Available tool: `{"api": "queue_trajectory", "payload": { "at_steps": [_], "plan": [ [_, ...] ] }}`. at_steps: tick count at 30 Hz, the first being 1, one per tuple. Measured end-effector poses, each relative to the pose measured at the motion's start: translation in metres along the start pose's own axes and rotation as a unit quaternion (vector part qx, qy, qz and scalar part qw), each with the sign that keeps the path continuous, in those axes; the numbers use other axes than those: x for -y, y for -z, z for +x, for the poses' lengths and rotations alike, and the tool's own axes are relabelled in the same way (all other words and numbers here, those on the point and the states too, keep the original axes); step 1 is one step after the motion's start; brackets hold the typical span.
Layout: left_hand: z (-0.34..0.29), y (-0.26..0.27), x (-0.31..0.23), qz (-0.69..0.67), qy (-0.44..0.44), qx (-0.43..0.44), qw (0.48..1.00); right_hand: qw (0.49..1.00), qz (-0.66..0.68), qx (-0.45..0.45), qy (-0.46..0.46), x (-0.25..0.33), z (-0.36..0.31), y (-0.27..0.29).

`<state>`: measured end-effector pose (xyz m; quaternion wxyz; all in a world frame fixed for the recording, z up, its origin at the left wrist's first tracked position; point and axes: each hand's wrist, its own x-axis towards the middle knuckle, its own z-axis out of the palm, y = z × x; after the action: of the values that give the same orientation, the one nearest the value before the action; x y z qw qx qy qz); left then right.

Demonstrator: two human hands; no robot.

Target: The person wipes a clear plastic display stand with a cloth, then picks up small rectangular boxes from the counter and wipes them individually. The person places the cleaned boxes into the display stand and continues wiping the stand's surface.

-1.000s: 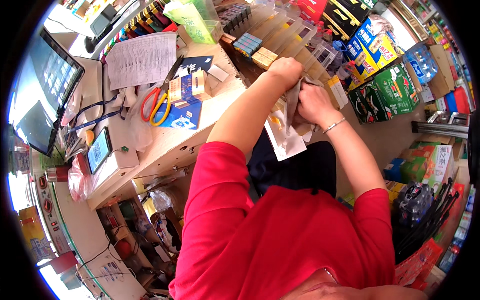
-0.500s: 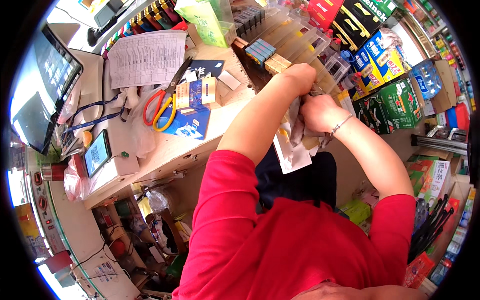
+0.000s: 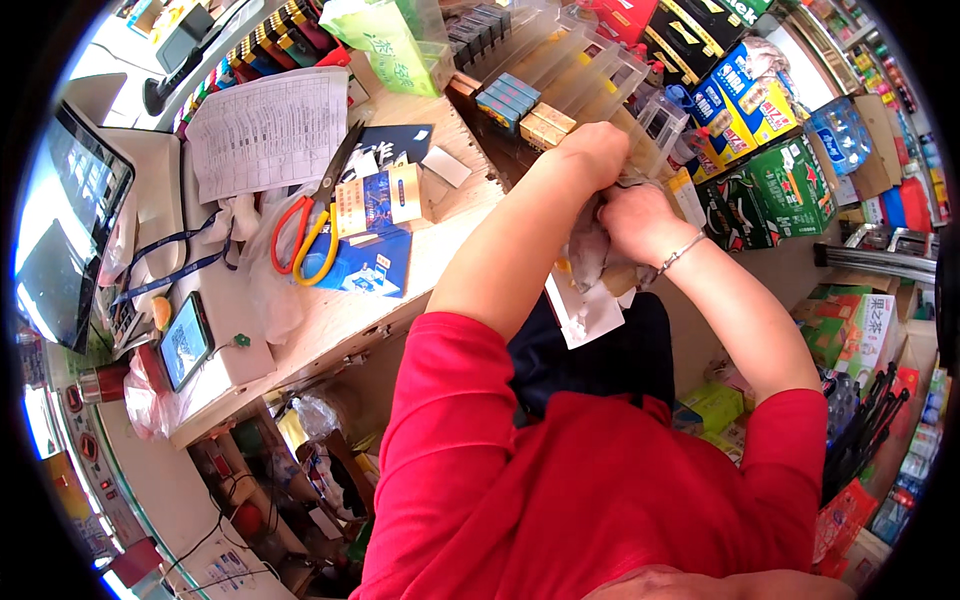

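My left hand (image 3: 604, 156) is bent at the wrist over the shelf's front, its fingers hidden behind it. Just below and to the right, my right hand (image 3: 642, 226), with a thin bracelet at the wrist, is closed with curled fingers. What it grips is mostly covered. A crumpled greyish piece (image 3: 588, 250), perhaps plastic or cloth, hangs beside and under the right hand. Beneath it a white card-like flap (image 3: 590, 318) sticks out above my dark-clad lap. Close to my left hand lie gold packs (image 3: 547, 126) and blue packs (image 3: 510, 102).
Left of my arm, the wooden counter (image 3: 455, 215) bears scissors (image 3: 318, 225), a gold-and-white box (image 3: 405, 196), a printed sheet (image 3: 265, 130) and a phone (image 3: 186, 342). Clear plastic dividers (image 3: 570, 65) stand beyond my hands. Drink cartons (image 3: 775, 190) are stacked at right.
The view has shifted slightly, so the counter things sit a little further left. Both hands stay together at nearly the same place, with the right hand moved slightly against the greyish piece.
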<state>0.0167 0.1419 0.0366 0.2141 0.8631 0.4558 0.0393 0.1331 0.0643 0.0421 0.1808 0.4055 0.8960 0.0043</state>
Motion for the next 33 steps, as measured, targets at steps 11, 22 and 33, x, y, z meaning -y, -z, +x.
{"api": "queue_trajectory", "payload": {
  "at_steps": [11, 22, 33],
  "plan": [
    [0.0, -0.007, 0.002, 0.0, 0.008, -0.03, 1.0, 0.987, 0.045, 0.03, -0.152, 0.015, 0.001, 0.004],
    [-0.003, -0.001, -0.004, 0.0, 0.025, -0.001, 1.0, 0.337, 0.835, -0.418, -0.12, -0.067, -0.084, -0.067],
    [0.0, -0.007, -0.001, 0.008, 0.029, -0.018, 0.999, 0.977, 0.18, -0.094, -0.069, -0.016, -0.044, 0.014]
  ]
}}
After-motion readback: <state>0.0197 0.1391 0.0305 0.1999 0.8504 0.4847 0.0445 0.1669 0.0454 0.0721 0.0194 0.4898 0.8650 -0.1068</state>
